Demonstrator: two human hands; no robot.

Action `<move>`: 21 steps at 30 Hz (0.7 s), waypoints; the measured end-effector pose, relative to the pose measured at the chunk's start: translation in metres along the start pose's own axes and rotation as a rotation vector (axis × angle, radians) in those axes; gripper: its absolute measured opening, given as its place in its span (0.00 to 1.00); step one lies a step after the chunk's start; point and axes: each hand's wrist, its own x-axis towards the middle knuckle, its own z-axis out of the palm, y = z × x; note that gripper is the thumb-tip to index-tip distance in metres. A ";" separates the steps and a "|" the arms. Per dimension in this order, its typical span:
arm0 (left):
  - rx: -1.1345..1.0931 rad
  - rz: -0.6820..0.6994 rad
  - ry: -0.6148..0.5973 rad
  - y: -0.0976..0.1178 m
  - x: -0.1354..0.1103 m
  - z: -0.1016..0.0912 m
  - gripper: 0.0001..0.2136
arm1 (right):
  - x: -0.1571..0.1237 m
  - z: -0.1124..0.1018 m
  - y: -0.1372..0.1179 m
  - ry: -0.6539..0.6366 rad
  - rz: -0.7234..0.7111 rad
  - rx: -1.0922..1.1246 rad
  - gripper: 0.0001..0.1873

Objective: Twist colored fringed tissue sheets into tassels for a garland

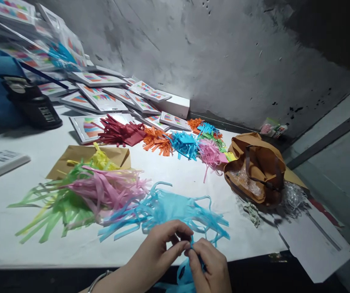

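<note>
Low at the table's front edge, my left hand [165,246] and my right hand [210,266] meet, both with fingertips pinched on a blue tissue-paper tassel [185,272]. Its strips hang below my hands, partly out of view. Just beyond lies a sheet of blue fringed tissue paper [173,205], its cut strips spread to both sides. To the left, pink fringed tissue [110,185] rests over green fringed tissue [72,207]. Yellow fringed tissue [104,158] lies behind them on a brown paper envelope [64,160].
Behind runs a row of red [121,132], orange [158,140], blue [185,144] and pink tassels [210,152]. A brown bag [257,167] stands at right. Flat printed boxes [101,97] pile along the wall. At left are a black bottle [34,101] and a white box [0,165].
</note>
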 end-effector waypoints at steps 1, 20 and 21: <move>-0.037 -0.045 -0.007 0.000 0.000 -0.001 0.04 | -0.001 0.002 0.000 0.010 -0.008 -0.011 0.13; 0.509 0.370 -0.030 -0.012 -0.016 -0.018 0.12 | -0.005 0.031 0.016 0.148 -0.265 -0.270 0.10; 0.534 0.383 -0.018 -0.013 -0.017 -0.019 0.12 | -0.005 0.033 0.018 0.149 -0.288 -0.285 0.10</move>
